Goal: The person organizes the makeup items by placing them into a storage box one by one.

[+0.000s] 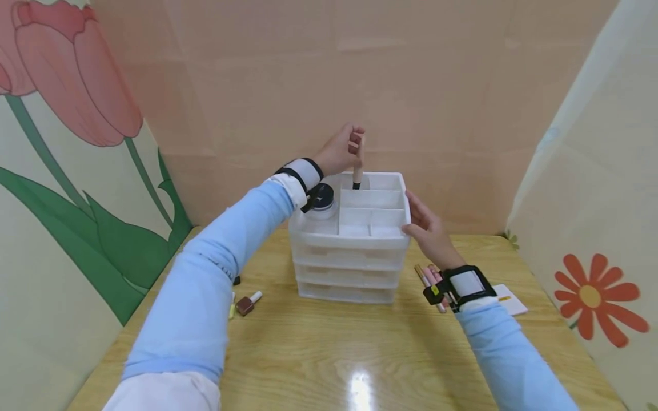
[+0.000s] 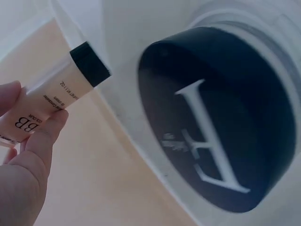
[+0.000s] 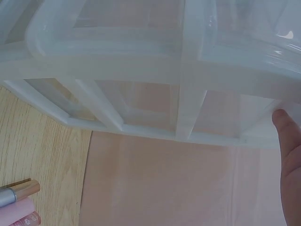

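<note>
A person's left hand [image 1: 340,151] reaches over a white plastic drawer organizer [image 1: 349,260] that stands near the middle of a wooden table [image 1: 329,348], toward its far edge. Fingers and thumb pinch a beige cosmetic tube [image 1: 357,165] with a black cap, held upright, cap down, the cap dipping into a back compartment of the organizer's divided top tray. The left wrist view shows the tube [image 2: 51,99] pinched between thumb and fingertips, printed with the letters BB. A round jar with a black lid [image 1: 321,198] sits in the tray's left compartment, just beside the tube. The right hand [image 1: 425,225] lies flat against the organizer's right side, fingers straight, holding nothing. On the table near the left edge lies a dark red nail polish bottle [image 1: 248,303]. Near the right edge lie several pink and gold lip gloss tubes [image 1: 429,279] and a white card [image 1: 511,299].
</note>
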